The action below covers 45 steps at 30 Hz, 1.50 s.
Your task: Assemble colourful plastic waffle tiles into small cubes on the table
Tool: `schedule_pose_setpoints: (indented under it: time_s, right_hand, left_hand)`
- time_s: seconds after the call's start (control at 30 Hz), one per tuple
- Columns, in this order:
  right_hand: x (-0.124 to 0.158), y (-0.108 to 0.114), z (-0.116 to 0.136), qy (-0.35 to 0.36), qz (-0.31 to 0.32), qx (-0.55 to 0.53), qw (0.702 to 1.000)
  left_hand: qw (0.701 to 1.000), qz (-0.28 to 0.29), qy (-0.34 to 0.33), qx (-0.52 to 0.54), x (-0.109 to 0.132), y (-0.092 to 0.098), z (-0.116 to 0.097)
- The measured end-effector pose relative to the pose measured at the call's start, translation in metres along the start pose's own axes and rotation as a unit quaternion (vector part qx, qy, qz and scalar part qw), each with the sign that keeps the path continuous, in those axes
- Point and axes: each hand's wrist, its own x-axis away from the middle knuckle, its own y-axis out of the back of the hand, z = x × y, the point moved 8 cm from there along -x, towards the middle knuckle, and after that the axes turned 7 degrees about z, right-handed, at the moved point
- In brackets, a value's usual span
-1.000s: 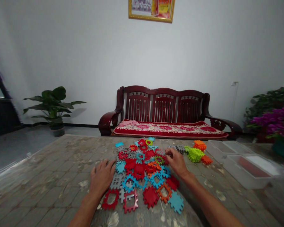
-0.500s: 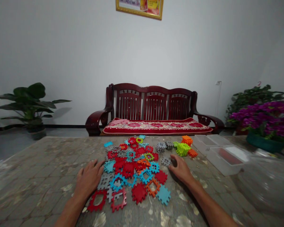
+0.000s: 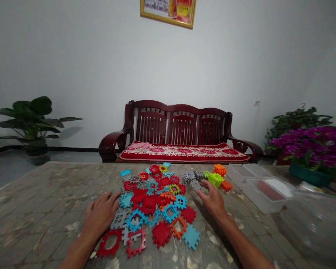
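My right hand (image 3: 213, 198) grips a grey toothed plastic tile (image 3: 195, 185) between thumb and fingers, just in front of a stack of grey tiles (image 3: 188, 177). My left hand (image 3: 103, 210) lies on the table with its fingers stretched out, at the left edge of a spread of interlocking plastic tiles. Closest to its fingertips is a light blue tile (image 3: 126, 200). The spread mixes red, blue, orange, grey and green pieces; a red tile (image 3: 161, 234) and an orange window-frame tile (image 3: 178, 226) lie at its near side. Many pieces overlap.
Beyond my right hand sit green tiles (image 3: 215, 179) and orange tiles (image 3: 220, 170). Clear plastic containers (image 3: 264, 194) and a transparent dome (image 3: 316, 220) stand at the right, near purple flowers in a green pot (image 3: 308, 175). A wooden bench (image 3: 182, 108) is behind the table.
My right hand has moved slightly away from me with the grey tile, up close to the grey stack. My left hand stays resting in about the same place. The view has shifted slightly.
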Motion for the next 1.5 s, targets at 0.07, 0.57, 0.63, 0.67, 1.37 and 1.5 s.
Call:
schedule_pose_setpoints:
  time_s: [0.07, 0.57, 0.63, 0.67, 1.37, 1.5]
  right_hand:
    - [-0.016, 0.004, 0.006, -0.014, -0.023, 0.010, 1.000]
    - [-0.054, -0.025, 0.022, -0.051, -0.042, 0.129, 0.989]
    - [-0.048, -0.029, 0.019, -0.057, -0.060, 0.119, 0.989]
    - [-0.045, -0.031, 0.017, -0.065, -0.066, 0.114, 0.989]
    - [-0.050, -0.060, 0.026, -0.115, -0.004, 0.161, 0.980]
    - [-0.049, -0.061, 0.027, -0.093, -0.009, 0.157, 0.983]
  left_hand:
    - [1.000, 0.008, 0.002, -0.001, 0.000, 0.000, 0.000]
    - [1.000, -0.001, 0.002, 0.001, -0.003, -0.004, 0.003]
    - [1.000, -0.007, 0.002, 0.005, -0.004, -0.004, 0.004]
    - [1.000, -0.010, 0.002, 0.009, -0.004, -0.004, 0.004]
    - [1.000, -0.008, 0.008, 0.020, -0.001, -0.001, 0.001]
    - [0.999, -0.021, 0.003, 0.030, 0.001, 0.002, 0.000]
